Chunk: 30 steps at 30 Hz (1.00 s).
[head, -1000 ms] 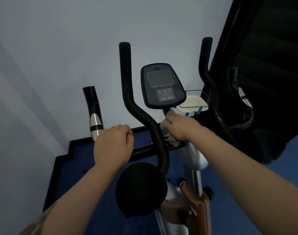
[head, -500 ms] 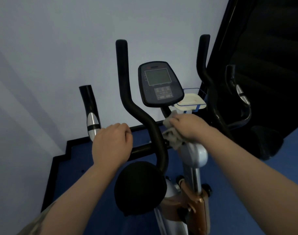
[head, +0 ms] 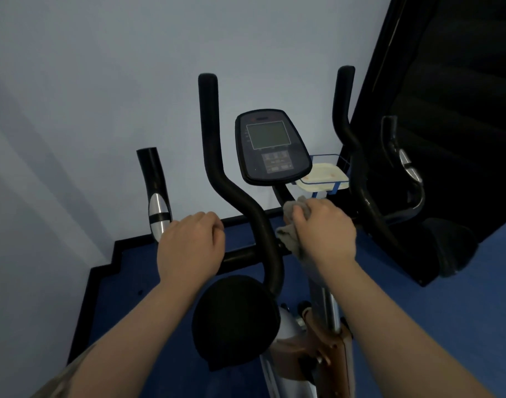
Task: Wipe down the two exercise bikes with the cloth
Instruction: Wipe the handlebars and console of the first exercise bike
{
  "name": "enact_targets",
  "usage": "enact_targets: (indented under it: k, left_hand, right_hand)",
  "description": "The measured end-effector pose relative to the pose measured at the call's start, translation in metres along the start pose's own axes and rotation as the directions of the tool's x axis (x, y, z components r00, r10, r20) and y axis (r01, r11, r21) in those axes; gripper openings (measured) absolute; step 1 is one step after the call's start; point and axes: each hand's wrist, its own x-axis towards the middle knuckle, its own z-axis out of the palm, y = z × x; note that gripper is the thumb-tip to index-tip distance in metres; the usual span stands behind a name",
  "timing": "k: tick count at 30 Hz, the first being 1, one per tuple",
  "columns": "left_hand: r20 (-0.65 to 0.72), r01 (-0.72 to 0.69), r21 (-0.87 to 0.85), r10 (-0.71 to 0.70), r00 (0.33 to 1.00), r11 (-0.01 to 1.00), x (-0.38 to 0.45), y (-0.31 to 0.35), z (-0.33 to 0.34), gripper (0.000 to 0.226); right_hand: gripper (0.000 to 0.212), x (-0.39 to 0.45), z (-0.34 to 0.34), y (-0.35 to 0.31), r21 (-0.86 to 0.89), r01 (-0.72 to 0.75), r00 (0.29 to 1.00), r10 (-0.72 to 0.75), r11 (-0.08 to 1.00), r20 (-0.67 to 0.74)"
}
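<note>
An exercise bike stands right in front of me, with black handlebars (head: 214, 156), a dark console (head: 271, 147) and a black saddle (head: 234, 320) below. My left hand (head: 190, 248) grips the left side of the horizontal handlebar. My right hand (head: 323, 231) holds a grey cloth (head: 290, 228) bunched against the stem just under the console. Part of the cloth hangs down beside the stem. Only one bike is in view.
A pale wall rises close behind the bike. A small white tray in a blue wire holder (head: 323, 176) sits right of the console. Dark equipment (head: 447, 139) fills the right side. The floor (head: 461, 311) is blue with a black skirting.
My right hand has shifted the cloth slightly up and right on the stem beneath the console. My left hand keeps its hold on the handlebar.
</note>
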Motion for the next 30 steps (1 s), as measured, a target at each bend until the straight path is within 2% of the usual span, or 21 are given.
enact_targets:
  k: [2,4,6,8,9,10,12,14,15,17,18,19,21,22,24,25,26,27,28,30]
  left_hand:
    - [-0.006,0.011,-0.078,-0.012,1.0,0.997,-0.001,0.001,-0.003,0.014]
    - [-0.024,0.069,-0.24,-0.077,0.997,0.968,0.0,0.002,-0.006,0.019]
    - [-0.063,0.058,-0.393,-0.09,0.994,0.918,0.011,0.003,-0.01,0.024]
    - [-0.186,-0.083,-0.363,0.015,0.983,0.928,0.032,0.007,-0.016,0.023]
    - [-0.25,-0.14,-0.319,0.059,0.967,0.937,0.045,0.01,-0.018,0.022]
    - [-0.287,-0.168,-0.284,0.083,0.954,0.944,0.059,0.012,-0.018,0.022]
    - [-0.276,-0.174,-0.24,0.104,0.955,0.955,0.081,0.02,-0.014,0.023]
    - [-0.216,-0.158,-0.205,0.113,0.97,0.966,0.096,0.03,-0.004,0.027]
    - [-0.201,-0.147,-0.182,0.109,0.973,0.972,0.101,0.035,0.001,0.031]
    - [-0.207,-0.089,-0.124,0.062,0.976,0.988,0.106,0.043,0.013,0.047]
    - [-0.226,-0.056,-0.111,0.03,0.974,0.992,0.108,0.046,0.018,0.057]
    - [-0.248,-0.031,-0.116,0.001,0.969,0.993,0.109,0.048,0.022,0.066]
    - [-0.268,0.006,-0.148,-0.046,0.962,0.989,0.111,0.048,0.025,0.082]
    - [-0.263,0.028,-0.161,-0.07,0.962,0.987,0.111,0.048,0.026,0.088]
    - [-0.233,0.06,-0.145,-0.093,0.968,0.988,0.112,0.048,0.027,0.094]
    - [-0.219,0.062,-0.122,-0.088,0.972,0.991,0.113,0.049,0.026,0.095]
    - [-0.205,0.065,-0.098,-0.084,0.975,0.993,0.114,0.05,0.025,0.097]
    - [-0.196,0.079,-0.086,-0.094,0.976,0.993,0.116,0.052,0.024,0.098]
    - [-0.2,0.107,-0.086,-0.122,0.972,0.99,0.12,0.054,0.024,0.097]
    - [-0.224,0.179,-0.091,-0.195,0.955,0.98,0.128,0.056,0.022,0.091]
  right_hand:
    - [0.028,-0.005,-0.006,0.003,0.057,0.065,0.998,-0.064,0.996,-0.005]
    - [0.025,-0.011,-0.015,0.014,0.145,0.12,0.993,-0.121,0.982,0.004]
    - [0.025,0.003,-0.022,0.022,0.266,0.031,0.998,-0.044,0.964,0.042]
    - [0.028,0.031,-0.028,0.018,0.489,-0.084,0.996,0.09,0.868,0.012]
    - [0.029,0.047,-0.027,0.012,0.578,-0.09,0.991,0.13,0.811,-0.027]
    - [0.029,0.062,-0.023,0.003,0.637,-0.065,0.986,0.147,0.768,-0.075]
    - [0.026,0.094,-0.01,-0.017,0.703,0.006,0.981,0.131,0.711,-0.141]
    - [0.032,0.123,0.01,-0.036,0.671,0.074,0.989,0.032,0.738,-0.143]
    - [0.038,0.137,0.023,-0.042,0.579,0.105,0.993,-0.051,0.808,-0.108]
    - [0.048,0.158,0.053,-0.047,0.235,0.182,0.979,-0.198,0.955,0.043]
    - [0.051,0.164,0.067,-0.049,0.1,0.228,0.969,-0.236,0.968,0.071]
    - [0.053,0.168,0.076,-0.05,0.036,0.257,0.964,-0.259,0.966,0.068]
    - [0.055,0.169,0.086,-0.052,0.031,0.354,0.933,-0.355,0.935,0.052]
    - [0.055,0.167,0.087,-0.05,0.05,0.457,0.885,-0.46,0.888,0.067]
    - [0.056,0.166,0.085,-0.034,0.094,0.69,0.704,-0.695,0.718,0.145]
    - [0.056,0.171,0.08,-0.023,0.117,0.767,0.609,-0.773,0.631,0.178]
    - [0.054,0.18,0.076,-0.013,0.12,0.806,0.55,-0.809,0.58,0.209]
    - [0.052,0.193,0.072,-0.009,0.115,0.809,0.543,-0.809,0.576,0.226]
    - [0.052,0.207,0.069,-0.012,0.102,0.769,0.601,-0.768,0.631,0.221]
    - [0.052,0.228,0.071,-0.038,0.058,0.583,0.799,-0.585,0.811,0.14]
